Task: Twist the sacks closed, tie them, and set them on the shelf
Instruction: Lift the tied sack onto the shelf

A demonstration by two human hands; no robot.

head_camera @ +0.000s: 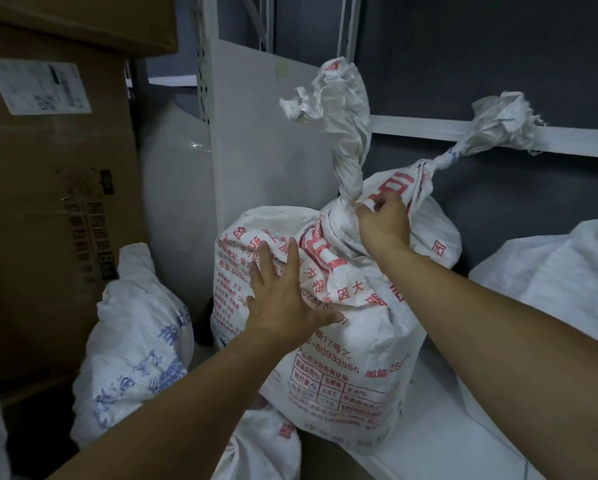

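Observation:
A white woven sack with red print stands on the white shelf, its twisted neck pointing up. My left hand presses flat against the sack's upper left side, fingers spread. My right hand pinches a fold of sack cloth at the base of the twisted neck. Behind it leans a second red-print sack with a twisted, knotted top.
Another white sack lies on the shelf at the right. Below left sit a blue-print sack and a red-print sack. Cardboard boxes stack at the left. A shelf upright and a crossbar frame the bay.

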